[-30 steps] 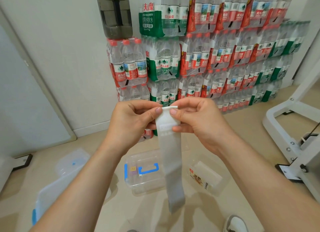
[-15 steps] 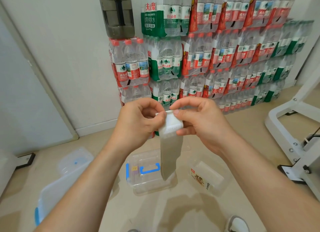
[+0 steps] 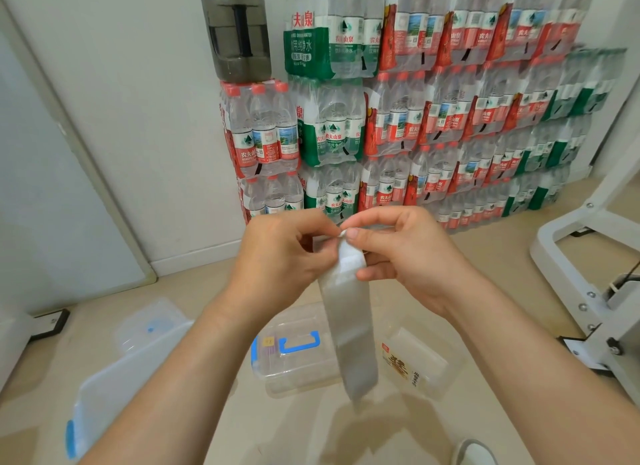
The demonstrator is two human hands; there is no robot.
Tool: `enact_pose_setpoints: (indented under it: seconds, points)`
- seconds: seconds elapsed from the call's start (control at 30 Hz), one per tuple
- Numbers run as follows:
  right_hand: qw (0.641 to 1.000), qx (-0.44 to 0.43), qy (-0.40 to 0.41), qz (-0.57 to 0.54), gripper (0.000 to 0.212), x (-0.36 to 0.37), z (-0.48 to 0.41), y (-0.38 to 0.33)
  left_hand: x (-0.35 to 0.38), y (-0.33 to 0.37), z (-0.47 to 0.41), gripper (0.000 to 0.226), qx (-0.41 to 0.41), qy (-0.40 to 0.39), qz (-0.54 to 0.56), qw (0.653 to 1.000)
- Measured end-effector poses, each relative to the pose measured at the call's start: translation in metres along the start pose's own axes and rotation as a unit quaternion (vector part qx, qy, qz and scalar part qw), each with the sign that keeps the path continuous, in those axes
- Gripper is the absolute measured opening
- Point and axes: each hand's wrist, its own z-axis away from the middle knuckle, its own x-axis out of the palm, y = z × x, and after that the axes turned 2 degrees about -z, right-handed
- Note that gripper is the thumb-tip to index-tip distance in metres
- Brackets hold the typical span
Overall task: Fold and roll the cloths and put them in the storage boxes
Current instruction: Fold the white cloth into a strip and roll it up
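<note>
— Your cloth [image 3: 349, 326] hangs in the air in front of you as a narrow folded strip, grey with a whiter top end. Its lower tip dangles above the floor, over the gap between two clear boxes.

— You have it by that top end alone. Your left hand [image 3: 280, 253] pinches the edge between thumb and forefinger. Your right hand [image 3: 405, 256] pinches it from the other side, with its lower fingers curled against the strip just below.

— It looks thin, soft and very light to me. It drapes straight down with no stiffness, so it will likely sag or come unfolded wherever you let go.

— Then take it near the top corners, I'd say, one pinch at each edge, and turn the end over itself so the roll starts tight. A grip in the middle would probably let the edges splay.

— For after the roll: the clear box with the blue handle [image 3: 301, 378] sits on the floor just left of the hanging tip. The labelled clear tub [image 3: 429, 367] is to its right, and the big box with a blue latch [image 3: 114, 388] is at near left.

— Whether any of them holds cloths already, I can't tell from here.
</note>
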Motion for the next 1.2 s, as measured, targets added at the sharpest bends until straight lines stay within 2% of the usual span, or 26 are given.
enact_pose_setpoints:
  seconds: [0.13,0.23,0.33,0.47,0.6,0.67,0.73,0.83,0.97,1.07,1.2]
  points:
    - [1.000,-0.003,0.007,0.009,0.008,-0.001,-0.001,0.001,0.001,0.000,0.000,0.007,0.053,-0.006,-0.067,0.996]
    - [0.999,-0.013,0.026,0.030,0.006,-0.003,-0.001,0.001,0.001,0.003,0.000,0.008,-0.069,-0.015,0.062,0.996]
    - [0.998,-0.030,0.040,0.042,0.007,-0.004,-0.001,0.001,0.000,0.009,-0.002,0.011,-0.177,-0.022,0.189,0.966]
    - [0.997,-0.042,0.045,0.042,0.009,-0.003,-0.003,0.002,-0.001,0.012,-0.004,0.006,-0.243,-0.031,0.252,0.936]
    - [0.999,-0.019,0.040,-0.018,0.020,-0.001,-0.004,0.003,0.001,0.010,-0.005,0.008,-0.295,-0.015,0.287,0.911]
    - [0.998,-0.010,0.045,-0.039,0.014,0.002,-0.004,0.006,0.003,0.010,-0.005,0.008,-0.309,-0.003,0.299,0.903]
    - [0.998,-0.008,0.059,-0.036,0.011,0.006,-0.006,0.011,0.006,0.009,-0.006,0.008,-0.312,0.004,0.296,0.903]
    - [0.996,0.002,0.083,-0.018,0.018,0.010,-0.008,0.017,0.008,0.006,-0.006,0.011,-0.304,0.010,0.268,0.914]
    - [0.995,0.008,0.101,0.025,0.016,0.010,-0.010,0.017,0.009,0.003,-0.007,0.013,-0.253,-0.014,0.160,0.954]
    - [0.991,0.003,0.096,0.089,0.013,0.009,-0.010,0.016,0.007,0.004,-0.008,0.013,-0.205,-0.036,0.072,0.976]
    - [0.994,0.019,0.072,0.076,0.013,0.007,-0.009,0.008,0.001,0.004,-0.008,0.020,-0.178,-0.046,0.066,0.981]
